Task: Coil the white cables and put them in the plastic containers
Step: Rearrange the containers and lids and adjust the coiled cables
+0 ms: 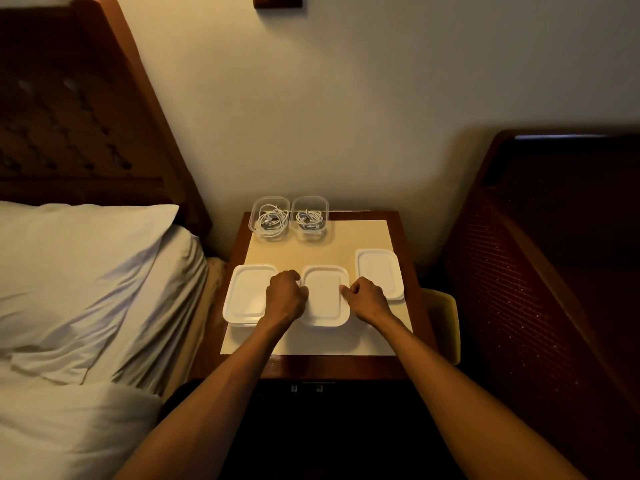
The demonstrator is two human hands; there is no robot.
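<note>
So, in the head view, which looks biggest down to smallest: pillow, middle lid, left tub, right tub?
1. Pillow
2. Middle lid
3. Left tub and right tub: nearly alike, so unranked. Both stand farther from the camera than the lid, so their true size against it is unsure.

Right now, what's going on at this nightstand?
A person works at the nightstand. The left grip and right grip pinch opposite edges of the middle white lid. At the back, the left clear container and right clear container, both uncovered, each hold a coiled white cable. The left white lid and right white lid flank the middle one.
</note>
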